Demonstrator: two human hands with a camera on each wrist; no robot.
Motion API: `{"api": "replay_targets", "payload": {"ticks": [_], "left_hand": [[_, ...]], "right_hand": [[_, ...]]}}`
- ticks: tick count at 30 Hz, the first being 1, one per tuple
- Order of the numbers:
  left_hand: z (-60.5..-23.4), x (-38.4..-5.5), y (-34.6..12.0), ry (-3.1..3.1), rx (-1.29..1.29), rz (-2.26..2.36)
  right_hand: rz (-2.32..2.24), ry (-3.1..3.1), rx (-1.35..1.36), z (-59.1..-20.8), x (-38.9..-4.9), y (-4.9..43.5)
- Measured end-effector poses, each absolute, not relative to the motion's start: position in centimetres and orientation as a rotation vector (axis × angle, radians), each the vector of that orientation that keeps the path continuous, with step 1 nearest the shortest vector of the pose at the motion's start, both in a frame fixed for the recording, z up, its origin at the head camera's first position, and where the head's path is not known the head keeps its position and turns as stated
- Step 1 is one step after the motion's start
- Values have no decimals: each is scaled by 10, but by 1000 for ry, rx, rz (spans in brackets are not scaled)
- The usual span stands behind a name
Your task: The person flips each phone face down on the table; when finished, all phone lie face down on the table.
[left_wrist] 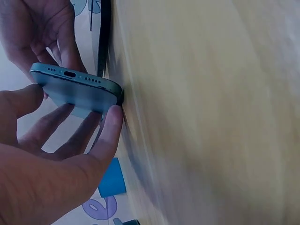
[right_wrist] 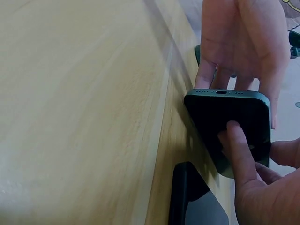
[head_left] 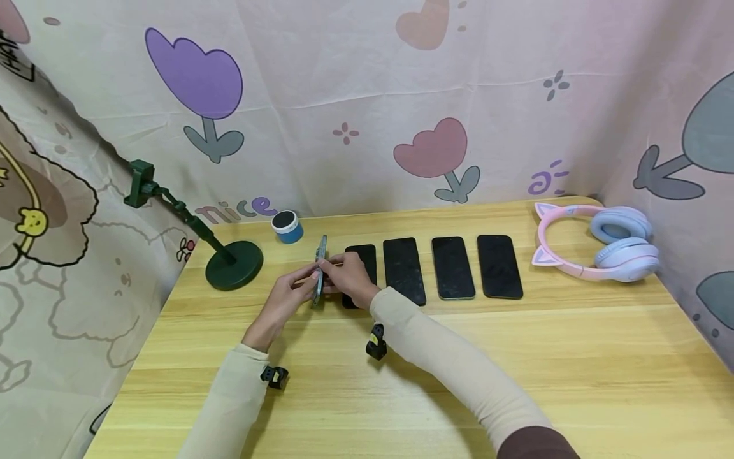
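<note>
A smartphone with a blue-green frame stands on edge above the table, its charging port end facing the wrist cameras. My left hand grips it along its edges, with fingers spread behind its back in the left wrist view. On the other side, my right hand has its thumb at the phone's edge and fingertips against the dark screen. Beneath the right hand lies a black phone, partly covered by it. Other black phones continue the row to the right.
A green stand with a jointed arm rises at the left. Near the back edge sits a small blue and white cylinder. Pink and lilac cat-ear headphones lie at the right. A printed cloth hangs behind the wooden table.
</note>
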State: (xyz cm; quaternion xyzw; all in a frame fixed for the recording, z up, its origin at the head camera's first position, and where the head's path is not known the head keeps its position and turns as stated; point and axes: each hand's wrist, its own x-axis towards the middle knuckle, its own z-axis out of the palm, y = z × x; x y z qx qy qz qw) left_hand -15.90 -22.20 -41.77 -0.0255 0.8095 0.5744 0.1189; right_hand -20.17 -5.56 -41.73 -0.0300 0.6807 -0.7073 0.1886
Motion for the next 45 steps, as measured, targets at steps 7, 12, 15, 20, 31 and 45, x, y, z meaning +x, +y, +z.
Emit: {"api": "replay_targets", "payload": {"ticks": [7, 12, 15, 20, 31, 45], "left_hand": [[-417, -157, -222, 2450, -50, 1583], [-418, -156, -223, 2497, -28, 1522], [-418, -155, -223, 2521, -23, 1497], [-419, -155, -222, 2571, -25, 1433], [-421, -156, -223, 2647, -5, 1335], [-423, -159, -225, 2683, -30, 1281]], "right_hand": [[-2013, 1915, -80, -419, -201, -54], [-2015, 1941, -68, -420, -201, -53], [-2019, 1953, -59, -420, -201, -52], [-1989, 2014, -37, -422, -202, -51], [-1852, 2169, -13, -425, -203, -51], [-1568, 2454, -196, -427, -199, -48]]}}
